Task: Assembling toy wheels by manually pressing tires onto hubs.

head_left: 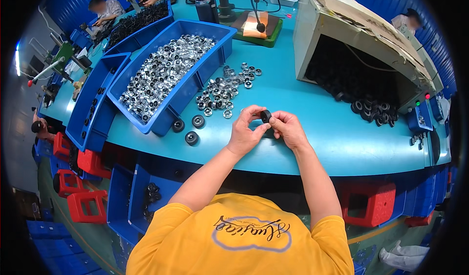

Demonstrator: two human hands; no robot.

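Between the fingertips of both hands, above the near part of the table, is a small black ring (266,116), seemingly a rubber tyre. My left hand (244,132) pinches it from the left, and my right hand (289,131) grips its right side. Whether a hub sits inside it I cannot tell. Just beyond my left hand lies a loose group of transparent wheel hubs (217,95) with dark centres. Three small black wheels (191,138) rest on the tabletop to the left. At the right, many black rings (373,112) spill from the opening of a large box (306,55).
A blue bin (193,91) full of transparent hubs stands left on the turquoise table (337,148), beside a narrower blue tray (78,123). A green-based machine (268,41) and a dark jar (206,8) stand farther back. Red stools (88,207) are below. Other people (105,11) sit beyond.
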